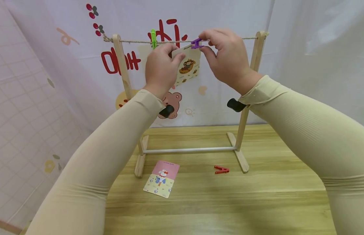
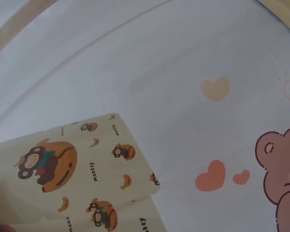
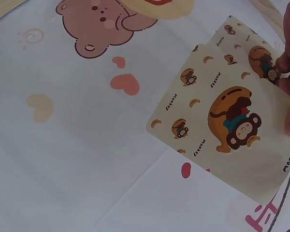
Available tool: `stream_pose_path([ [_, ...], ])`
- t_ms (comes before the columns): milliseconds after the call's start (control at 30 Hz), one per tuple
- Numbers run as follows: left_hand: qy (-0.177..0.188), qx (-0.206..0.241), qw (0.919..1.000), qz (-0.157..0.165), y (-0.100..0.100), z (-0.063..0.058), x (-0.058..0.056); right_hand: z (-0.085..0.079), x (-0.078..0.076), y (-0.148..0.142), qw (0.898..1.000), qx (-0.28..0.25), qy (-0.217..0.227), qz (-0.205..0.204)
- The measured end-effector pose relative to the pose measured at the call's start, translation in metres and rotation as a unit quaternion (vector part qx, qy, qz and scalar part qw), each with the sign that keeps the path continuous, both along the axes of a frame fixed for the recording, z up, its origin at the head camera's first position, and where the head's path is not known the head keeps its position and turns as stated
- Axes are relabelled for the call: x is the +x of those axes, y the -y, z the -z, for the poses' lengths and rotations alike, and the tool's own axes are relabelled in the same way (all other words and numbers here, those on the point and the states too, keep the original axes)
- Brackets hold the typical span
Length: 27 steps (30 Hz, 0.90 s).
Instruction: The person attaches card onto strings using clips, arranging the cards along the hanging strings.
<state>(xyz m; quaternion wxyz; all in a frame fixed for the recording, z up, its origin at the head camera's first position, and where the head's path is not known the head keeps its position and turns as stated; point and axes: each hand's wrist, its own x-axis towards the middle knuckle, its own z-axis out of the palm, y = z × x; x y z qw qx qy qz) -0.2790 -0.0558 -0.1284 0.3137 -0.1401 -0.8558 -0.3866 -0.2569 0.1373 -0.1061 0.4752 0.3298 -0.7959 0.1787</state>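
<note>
My left hand (image 1: 161, 68) pinches the side of a cream monkey-print card (image 1: 192, 70) at rope height. With thumb and fingers, my right hand (image 1: 230, 54) pinches a purple clothespin (image 1: 196, 43) at the card's top corner, by the rope (image 1: 132, 41). Whether the clothespin's jaws grip both rope and card I cannot tell. A green clothespin (image 1: 153, 38) sits on the rope to the left, above a pale card (image 1: 143, 54) mostly behind my left hand. The right wrist view shows the monkey card (image 3: 198, 121) overlapping a similar card (image 3: 227, 34).
A wooden stand with a left post (image 1: 123, 65) and right post (image 1: 243, 127) holds the rope; a white rod (image 1: 189, 150) joins its feet. On the wooden table (image 1: 211, 205) lie a pink-and-yellow rabbit card (image 1: 161, 179) and a red clothespin (image 1: 221, 169). A printed curtain (image 1: 311, 65) hangs behind.
</note>
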Motion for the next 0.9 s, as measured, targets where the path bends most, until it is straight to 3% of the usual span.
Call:
stream_pose_path([
  [367, -0.003, 0.012, 0.9998, -0.014, -0.003, -0.002, -0.004, -0.012, -0.001, 0.004, 0.998, 0.011, 0.035, 0.042],
  [633, 0.0, 0.011, 0.9996, -0.026, -0.006, -0.003, -0.005, -0.014, -0.005, 0.006, 0.998, 0.018, 0.042, 0.043],
  [900, -0.013, 0.018, 0.9996, -0.019, -0.006, -0.001, -0.007, -0.014, -0.007, 0.008, 0.997, 0.028, 0.048, 0.047],
])
